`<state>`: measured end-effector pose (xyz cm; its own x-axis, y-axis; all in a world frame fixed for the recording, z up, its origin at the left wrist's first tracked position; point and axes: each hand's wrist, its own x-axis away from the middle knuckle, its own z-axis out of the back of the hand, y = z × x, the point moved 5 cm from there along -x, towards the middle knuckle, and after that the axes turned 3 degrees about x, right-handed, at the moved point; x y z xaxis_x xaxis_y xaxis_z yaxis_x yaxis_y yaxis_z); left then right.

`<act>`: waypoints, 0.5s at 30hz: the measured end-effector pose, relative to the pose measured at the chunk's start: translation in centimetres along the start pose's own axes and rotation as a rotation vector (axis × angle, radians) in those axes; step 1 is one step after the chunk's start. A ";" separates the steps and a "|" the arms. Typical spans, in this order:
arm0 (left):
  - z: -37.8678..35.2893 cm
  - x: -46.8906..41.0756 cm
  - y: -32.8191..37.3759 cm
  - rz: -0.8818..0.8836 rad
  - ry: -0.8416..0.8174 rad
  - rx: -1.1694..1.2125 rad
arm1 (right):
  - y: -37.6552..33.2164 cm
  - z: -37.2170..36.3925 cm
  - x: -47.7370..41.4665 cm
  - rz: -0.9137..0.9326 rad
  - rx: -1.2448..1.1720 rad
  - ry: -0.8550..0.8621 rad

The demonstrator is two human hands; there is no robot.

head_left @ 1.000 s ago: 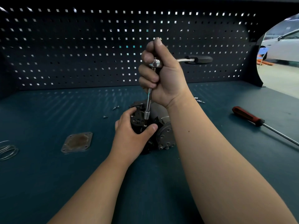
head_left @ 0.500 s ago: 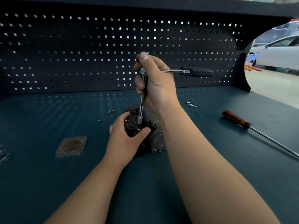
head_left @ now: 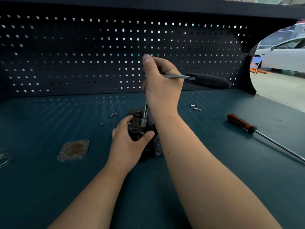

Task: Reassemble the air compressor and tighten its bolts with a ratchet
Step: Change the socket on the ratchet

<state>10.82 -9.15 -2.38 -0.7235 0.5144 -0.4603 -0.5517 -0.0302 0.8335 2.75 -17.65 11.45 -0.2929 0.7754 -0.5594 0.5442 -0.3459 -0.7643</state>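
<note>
The air compressor (head_left: 145, 139), a dark metal block, sits mid-bench (head_left: 49, 187); we judge it heavy, rigid and best steadied by its body. Our left hand (head_left: 127, 146) wraps its near side, thumb pressed on top. Our right hand (head_left: 162, 86) closes around the ratchet (head_left: 194, 79) head, the extension's socket (head_left: 144, 122) standing on a bolt.
</note>
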 end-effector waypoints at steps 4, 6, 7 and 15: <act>0.0 0.0 -0.1 0.000 0.001 0.004 | -0.3 0.0 0.2 0.072 0.061 0.038; 0.0 0.0 -0.1 -0.001 -0.005 0.004 | -0.3 0.0 0.0 0.075 0.080 0.025; 0.0 0.0 -0.1 -0.002 -0.007 0.003 | -0.2 -0.1 -0.1 0.068 0.098 -0.008; 0.1 0.0 0.1 -0.014 0.019 0.010 | 1.3 -1.9 0.1 -0.367 -0.503 -0.580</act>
<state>10.86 -9.10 -2.30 -0.7232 0.4985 -0.4779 -0.5582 -0.0146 0.8295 4.95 -17.01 11.00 -0.8011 0.3512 -0.4846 0.5802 0.2569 -0.7729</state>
